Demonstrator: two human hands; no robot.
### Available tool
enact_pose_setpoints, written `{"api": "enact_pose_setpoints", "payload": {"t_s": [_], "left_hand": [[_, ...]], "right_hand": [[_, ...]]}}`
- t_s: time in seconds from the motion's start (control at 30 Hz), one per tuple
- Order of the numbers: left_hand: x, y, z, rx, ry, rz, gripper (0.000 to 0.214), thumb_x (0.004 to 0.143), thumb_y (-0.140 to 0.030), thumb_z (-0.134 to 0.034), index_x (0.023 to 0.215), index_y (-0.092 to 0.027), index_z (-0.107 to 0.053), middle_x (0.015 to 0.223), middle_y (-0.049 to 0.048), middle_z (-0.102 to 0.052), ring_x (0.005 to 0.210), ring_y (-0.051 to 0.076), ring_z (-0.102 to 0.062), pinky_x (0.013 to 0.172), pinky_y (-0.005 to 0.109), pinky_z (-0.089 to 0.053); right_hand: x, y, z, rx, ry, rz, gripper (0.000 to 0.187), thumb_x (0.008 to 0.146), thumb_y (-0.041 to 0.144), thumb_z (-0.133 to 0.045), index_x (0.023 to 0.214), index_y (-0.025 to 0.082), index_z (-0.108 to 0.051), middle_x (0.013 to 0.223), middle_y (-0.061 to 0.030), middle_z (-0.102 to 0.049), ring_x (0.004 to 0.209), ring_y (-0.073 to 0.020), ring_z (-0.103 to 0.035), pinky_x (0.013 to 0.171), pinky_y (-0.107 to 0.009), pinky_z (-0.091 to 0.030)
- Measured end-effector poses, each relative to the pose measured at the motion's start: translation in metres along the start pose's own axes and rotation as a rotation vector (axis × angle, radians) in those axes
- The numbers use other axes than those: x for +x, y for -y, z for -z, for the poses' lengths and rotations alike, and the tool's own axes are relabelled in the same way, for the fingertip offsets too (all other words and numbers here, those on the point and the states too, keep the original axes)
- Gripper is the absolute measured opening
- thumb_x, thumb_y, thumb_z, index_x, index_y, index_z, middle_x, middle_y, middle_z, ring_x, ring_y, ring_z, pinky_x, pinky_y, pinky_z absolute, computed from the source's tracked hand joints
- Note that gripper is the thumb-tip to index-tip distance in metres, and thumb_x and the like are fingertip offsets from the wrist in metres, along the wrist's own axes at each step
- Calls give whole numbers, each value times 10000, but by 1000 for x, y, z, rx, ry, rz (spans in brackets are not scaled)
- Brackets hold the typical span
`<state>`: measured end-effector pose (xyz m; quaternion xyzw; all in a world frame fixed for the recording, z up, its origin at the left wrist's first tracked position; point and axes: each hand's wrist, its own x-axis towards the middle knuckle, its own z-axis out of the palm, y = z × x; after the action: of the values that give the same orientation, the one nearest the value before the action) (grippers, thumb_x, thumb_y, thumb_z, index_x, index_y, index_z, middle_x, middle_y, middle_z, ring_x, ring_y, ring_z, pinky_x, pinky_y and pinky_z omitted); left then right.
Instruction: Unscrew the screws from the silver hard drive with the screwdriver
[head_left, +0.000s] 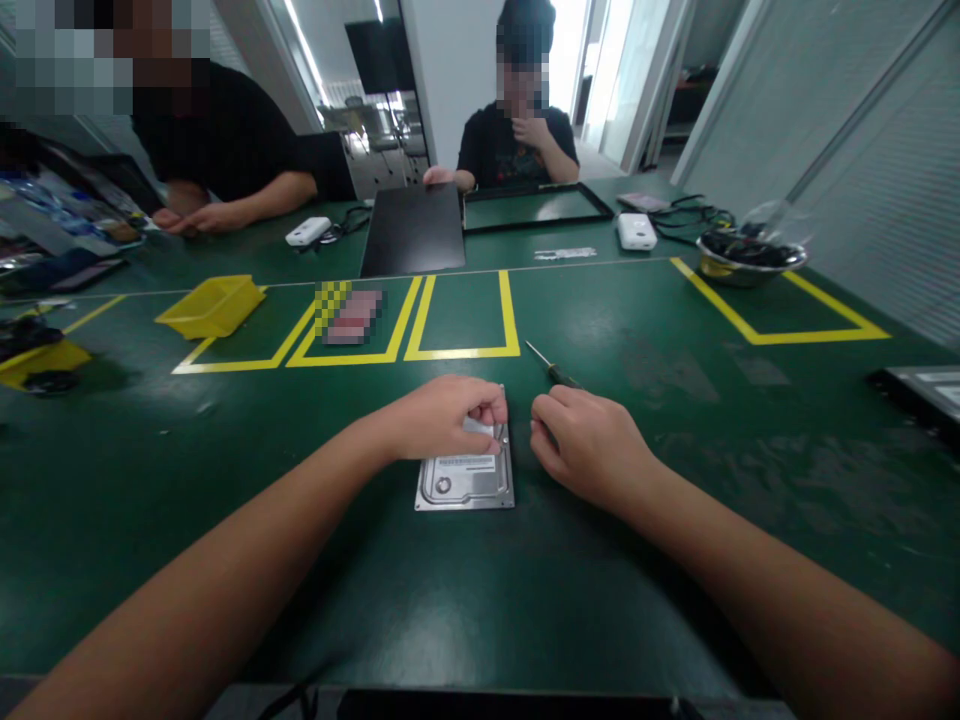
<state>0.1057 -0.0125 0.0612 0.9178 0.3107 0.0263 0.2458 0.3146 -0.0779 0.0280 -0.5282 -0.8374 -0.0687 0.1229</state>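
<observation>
A silver hard drive (469, 485) with a white label lies flat on the green table in front of me. My left hand (450, 415) is bent over its far part, fingers curled near the right edge and thumb low over the label; it appears to hold the drive down. To the right of the drive, my right hand (589, 440) is closed, with thumb and fingers drawn together. Whatever may be inside that hand is hidden. Just beyond its knuckles is a screwdriver (551, 370), tip pointing away and left, its handle partly covered by the hand.
Yellow tape frames (461, 353) mark the table ahead, with a yellow bin (214, 305) at left. A metal bowl of cables (750, 255) stands at right. Two people sit across the table; one touches a black panel (416, 230) beside a black frame (536, 208).
</observation>
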Motion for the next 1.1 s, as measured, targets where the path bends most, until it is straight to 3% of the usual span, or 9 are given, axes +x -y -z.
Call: {"api": "enact_pose_setpoints", "payload": {"t_s": [0.07,0.33,0.57,0.87,1.1], "left_hand": [[-11,0,-5,44,-87,-11,205,823,-328,-668,963,-185,-625,921,14,-635,864,174,-576,765,281,-403],[-33,-8,-25,114,-220,5,212,907,-378,-578,1007,-195,-617,1001,48,-653,953,215,-580,852,337,-432],[-38,-6,-36,184,-290,-1,314,966,-461,-491,962,-184,-639,949,51,-663,910,222,-592,822,353,-422],[-50,-3,-44,232,-340,-80,326,997,-423,-438,1021,-184,-657,986,60,-685,953,231,-608,856,385,-418],[-51,-4,-46,315,-352,-118,361,1002,-450,-421,1058,-184,-658,982,70,-680,929,240,-612,823,398,-423]], "right_hand": [[0,0,0,-3,0,-2,159,906,243,-472,813,182,-585,803,-44,-613,744,-171,-555,661,-304,-321],[1,-5,2,-80,-21,-139,172,920,287,-482,876,174,-604,891,-93,-605,807,-212,-547,690,-322,-337],[4,-14,-2,-185,52,-235,243,903,346,-518,1052,168,-592,1004,-137,-584,876,-269,-558,644,-328,-330],[7,-20,-5,-247,114,-323,249,922,307,-492,1122,170,-545,988,-131,-607,858,-288,-611,627,-348,-314],[9,-26,-17,-200,84,-365,249,918,243,-468,1142,160,-536,942,-134,-630,809,-276,-621,610,-334,-336]]}}
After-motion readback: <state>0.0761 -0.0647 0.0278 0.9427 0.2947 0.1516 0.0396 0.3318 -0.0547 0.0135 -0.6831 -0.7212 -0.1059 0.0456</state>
